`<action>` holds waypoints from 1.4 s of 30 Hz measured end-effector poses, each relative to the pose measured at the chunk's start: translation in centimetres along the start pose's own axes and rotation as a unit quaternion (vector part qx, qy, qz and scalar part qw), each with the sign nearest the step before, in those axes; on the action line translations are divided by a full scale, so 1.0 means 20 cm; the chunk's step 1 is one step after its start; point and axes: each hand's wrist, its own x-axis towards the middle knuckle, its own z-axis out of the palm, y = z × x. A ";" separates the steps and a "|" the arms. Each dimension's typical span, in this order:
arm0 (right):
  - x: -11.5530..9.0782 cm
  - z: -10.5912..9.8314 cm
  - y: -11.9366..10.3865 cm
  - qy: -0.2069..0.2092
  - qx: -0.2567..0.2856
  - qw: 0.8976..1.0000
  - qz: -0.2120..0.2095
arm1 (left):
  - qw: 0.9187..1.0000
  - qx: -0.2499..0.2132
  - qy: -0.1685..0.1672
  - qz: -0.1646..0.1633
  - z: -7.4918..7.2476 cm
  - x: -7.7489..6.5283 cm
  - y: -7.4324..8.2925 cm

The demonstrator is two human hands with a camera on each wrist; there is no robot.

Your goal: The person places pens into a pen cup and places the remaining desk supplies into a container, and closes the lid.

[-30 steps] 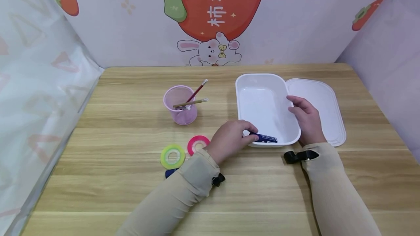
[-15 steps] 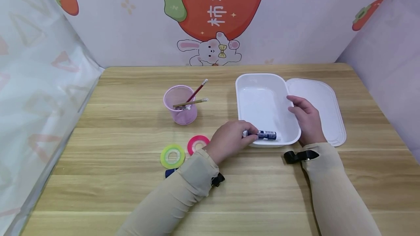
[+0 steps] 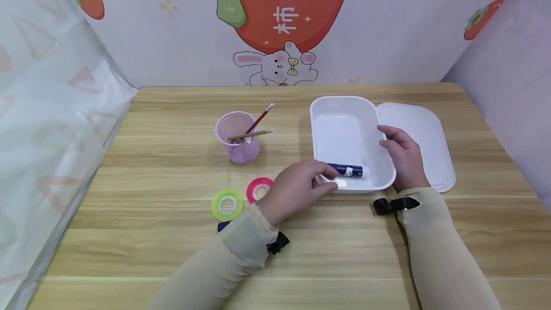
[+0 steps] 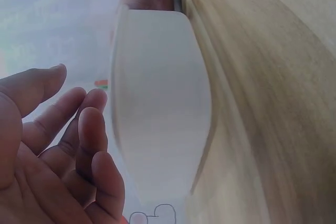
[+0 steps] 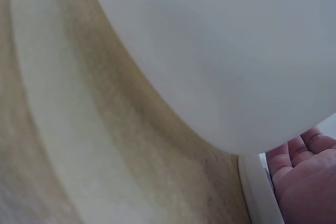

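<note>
A dark blue printed stick with a white end (image 3: pixel 349 170), like a marker, lies inside the white plastic box (image 3: pixel 342 133) near its front wall. My left hand (image 3: pixel 297 190) hovers at the box's front left corner, thumb and fingers parted with nothing between them. Its fingertips overlap the stick's left end in the head view. The left wrist view shows the loosely bent left hand (image 4: pixel 68 156) beside the box's outer wall (image 4: pixel 163 98). My right hand (image 3: pixel 402 157) holds the box's right rim with thumb and index finger; its other fingers are mostly hidden.
A white lid (image 3: pixel 430 142) lies right of the box, under the right hand. Left of the box are a pink mesh cup (image 3: pixel 244 152) with several pencils, a yellow-green tape roll (image 3: pixel 217 204) and a pink tape roll (image 3: pixel 251 190). Another dark blue stick (image 3: pixel 223 226) is partly hidden by the left sleeve.
The left hand has let go of the dark blue stick and drawn slightly back left. The stick has turned and lies a little farther back in the box. The right hand keeps its place.
</note>
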 end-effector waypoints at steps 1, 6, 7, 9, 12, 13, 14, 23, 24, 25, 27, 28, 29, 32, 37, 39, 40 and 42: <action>0.00 0.00 0.00 0.000 0.001 1.000 0.000 | 1.000 -0.002 0.004 0.004 -0.01 -0.01 0.00; 0.00 0.00 -0.01 0.000 0.000 1.000 -0.001 | 0.999 -0.017 0.028 0.030 -0.05 -0.08 0.02; 0.00 0.01 -0.01 0.000 0.001 1.000 -0.002 | 0.999 -0.021 0.032 0.035 -0.05 -0.09 0.02; 0.00 0.01 -0.01 -0.001 -0.001 1.000 -0.002 | 0.998 -0.029 0.040 0.045 -0.07 -0.12 0.02; 0.00 0.01 -0.01 -0.001 -0.001 1.000 -0.003 | 0.996 -0.043 0.050 0.058 -0.10 -0.17 0.03; 0.00 0.01 -0.01 -0.001 -0.001 1.000 -0.003 | 0.996 -0.047 0.053 0.063 -0.11 -0.18 0.03; 0.00 0.01 -0.01 0.000 -0.002 1.000 -0.004 | 0.995 -0.050 0.056 0.068 -0.12 -0.19 0.03; 0.00 0.01 -0.01 -0.001 0.002 1.000 -0.005 | 0.992 -0.037 0.083 0.084 -0.18 -0.37 -0.02; 0.00 0.01 -0.01 -0.001 -0.002 1.000 -0.007 | 0.992 -0.038 0.084 0.083 -0.19 -0.38 -0.03; 0.00 0.01 -0.01 -0.001 -0.001 1.000 -0.008 | 0.992 -0.041 0.085 0.080 -0.19 -0.40 -0.04; 0.00 0.01 -0.01 -0.001 -0.003 1.000 -0.006 | 0.993 -0.041 0.088 0.070 -0.20 -0.43 -0.06; 0.00 0.01 -0.01 0.000 -0.006 1.000 -0.004 | 0.993 -0.041 0.089 0.065 -0.21 -0.44 -0.07; 0.00 0.01 -0.01 0.002 -0.011 1.000 -0.003 | 0.993 -0.039 0.090 0.061 -0.21 -0.45 -0.08; -0.01 0.01 -0.01 0.007 -0.018 1.000 0.004 | 0.994 -0.040 0.088 0.046 -0.23 -0.49 -0.11; -0.01 0.01 -0.01 0.009 -0.035 0.999 0.012 | 0.995 -0.044 0.091 0.021 -0.26 -0.55 -0.16; -0.01 0.01 -0.01 0.008 -0.043 0.999 0.013 | 0.995 -0.041 0.094 0.011 -0.27 -0.57 -0.18; -0.01 0.01 -0.02 0.008 -0.045 0.999 0.014 | 0.995 -0.039 0.095 0.006 -0.27 -0.58 -0.19; -0.01 0.01 -0.02 0.007 -0.044 0.999 0.014 | 0.995 -0.032 0.098 -0.008 -0.28 -0.60 -0.21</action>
